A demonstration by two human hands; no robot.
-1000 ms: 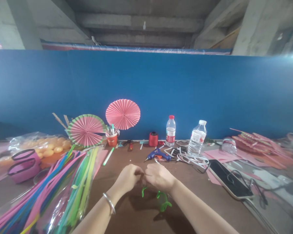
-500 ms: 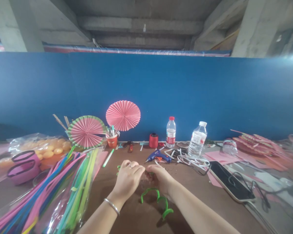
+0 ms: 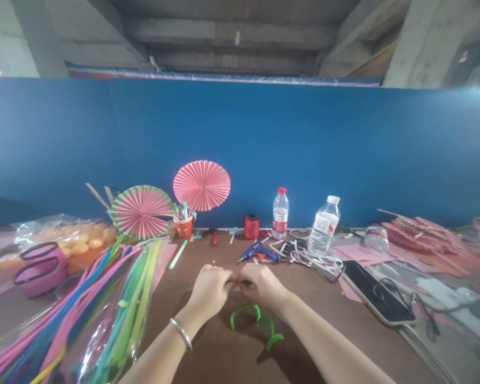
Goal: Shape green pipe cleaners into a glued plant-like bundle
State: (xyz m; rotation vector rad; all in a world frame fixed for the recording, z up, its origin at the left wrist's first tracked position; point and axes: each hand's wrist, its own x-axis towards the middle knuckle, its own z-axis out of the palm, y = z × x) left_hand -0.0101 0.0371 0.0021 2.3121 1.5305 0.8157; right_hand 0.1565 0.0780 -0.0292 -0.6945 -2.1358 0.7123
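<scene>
Both hands meet over the middle of the brown table (image 3: 224, 357), fingertips touching or nearly so. My left hand (image 3: 212, 285), with a silver bracelet at the wrist, has its fingers curled, and what they pinch is hidden. The fingers of my right hand (image 3: 262, 284) are also bent together around a small bit of green, probably part of a green fuzzy stem. A curled green fuzzy stem (image 3: 267, 321) shows below my right hand, in a wavy shape. Just beyond the hands lies a blue glue gun (image 3: 260, 252).
Colourful fuzzy stems in plastic (image 3: 132, 309) lie at the left, near pleated paper fans (image 3: 143, 212) and a cup of pens (image 3: 184, 228). Behind stand a red spool (image 3: 252, 228) and two bottles (image 3: 324, 226). A phone (image 3: 378, 293) with cables lies right.
The fingers of both hands have closed in more, and my right hand has turned slightly knuckles-up. The green piece that showed left of my left hand is out of sight. The view has tilted slightly.
</scene>
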